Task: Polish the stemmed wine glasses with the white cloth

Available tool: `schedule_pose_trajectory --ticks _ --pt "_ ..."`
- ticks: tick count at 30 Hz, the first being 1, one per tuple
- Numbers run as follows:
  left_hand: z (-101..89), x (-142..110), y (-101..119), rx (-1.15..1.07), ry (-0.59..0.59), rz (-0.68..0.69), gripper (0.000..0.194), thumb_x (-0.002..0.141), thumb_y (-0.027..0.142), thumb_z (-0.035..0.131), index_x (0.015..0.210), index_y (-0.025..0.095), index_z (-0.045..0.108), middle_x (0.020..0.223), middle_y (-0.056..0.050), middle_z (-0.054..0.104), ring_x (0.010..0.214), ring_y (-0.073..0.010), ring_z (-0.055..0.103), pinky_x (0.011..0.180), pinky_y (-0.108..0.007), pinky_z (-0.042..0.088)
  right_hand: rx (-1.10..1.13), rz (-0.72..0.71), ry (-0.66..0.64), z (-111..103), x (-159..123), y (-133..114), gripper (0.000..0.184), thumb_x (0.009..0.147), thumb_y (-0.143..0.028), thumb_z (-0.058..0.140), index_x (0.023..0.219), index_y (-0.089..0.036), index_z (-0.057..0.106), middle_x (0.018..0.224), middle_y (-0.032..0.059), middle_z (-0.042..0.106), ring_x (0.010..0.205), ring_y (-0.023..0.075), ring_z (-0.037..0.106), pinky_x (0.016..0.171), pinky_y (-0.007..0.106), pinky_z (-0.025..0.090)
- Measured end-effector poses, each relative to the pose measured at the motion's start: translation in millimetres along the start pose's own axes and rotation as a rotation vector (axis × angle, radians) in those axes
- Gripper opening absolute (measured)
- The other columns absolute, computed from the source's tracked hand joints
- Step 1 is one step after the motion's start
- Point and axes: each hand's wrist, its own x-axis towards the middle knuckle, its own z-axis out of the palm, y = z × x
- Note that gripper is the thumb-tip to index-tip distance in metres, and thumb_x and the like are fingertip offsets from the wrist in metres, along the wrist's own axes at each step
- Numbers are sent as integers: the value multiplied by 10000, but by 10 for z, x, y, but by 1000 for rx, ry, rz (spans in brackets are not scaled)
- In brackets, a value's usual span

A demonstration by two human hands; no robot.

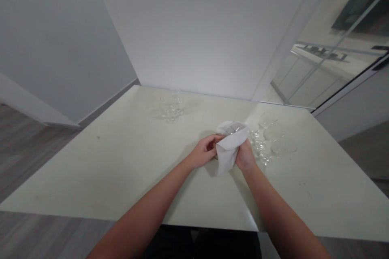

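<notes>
"What is largest?"
"A pale table (121,170). On it, a cluster of clear stemmed glasses (275,132) sits at right, a smaller glass group (171,107) at the far side, left of centre."
"And the hands?"
"The right grip (245,156) is clamped on a white cloth (227,151) wrapped around one glass (234,128), near mid-table. The left grip (202,152) closes on that glass, probably at its foot; fingers hide this."

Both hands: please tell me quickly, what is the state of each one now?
Left hand: closed, holding the glass.
Right hand: closed, holding the cloth against the glass.
</notes>
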Motion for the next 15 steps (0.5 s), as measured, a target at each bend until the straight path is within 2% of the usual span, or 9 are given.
schedule_pose_trajectory --ticks 2,4,7,9,11,13,15 --pt "-5 6 12 -135 -4 -98 427 816 445 682 1139 170 629 1032 -104 666 874 -209 634 752 -313 509 -7 15 -66 9 -2 -38 327 684 -410 734 932 -216 647 906 36 734 761 192 673 704 335 556" --pt "-29 8 14 -213 48 -163 426 789 445 709 1115 180 643 1023 -87 668 797 -175 626 697 -282 499 -20 19 -74 13 -6 -42 325 676 -400 742 928 -217 652 920 44 739 775 206 682 712 350 562" --pt "-89 6 7 -329 104 -217 385 771 402 723 1087 194 652 847 -23 647 635 -109 561 614 -236 464 -13 -1 14 -6 10 4 329 625 -297 773 921 -218 653 889 29 744 759 200 688 704 337 562" --pt "-120 3 5 -389 93 -237 358 768 379 726 1064 189 656 732 10 597 588 -90 526 590 -217 443 2 -28 108 -17 30 32 337 605 -253 774 917 -218 651 856 7 742 742 181 684 697 312 557" --pt "-126 0 9 -418 63 -247 351 757 364 740 1043 175 664 724 11 581 588 -83 521 584 -208 432 37 -38 157 -8 39 25 315 622 -285 756 912 -223 649 837 -8 736 736 170 679 692 303 553" --pt "-108 -5 15 -446 39 -264 362 738 349 755 1037 163 668 777 -2 593 589 -77 524 579 -207 428 93 21 65 21 26 -23 292 678 -404 705 901 -223 651 825 6 732 759 191 680 692 332 558" --pt "-75 -14 23 -481 1 -300 365 725 338 763 1024 151 668 796 -8 593 575 -72 520 567 -211 427 127 90 -106 53 -11 -91 354 725 -537 626 877 -219 658 797 34 727 792 228 683 692 374 563"
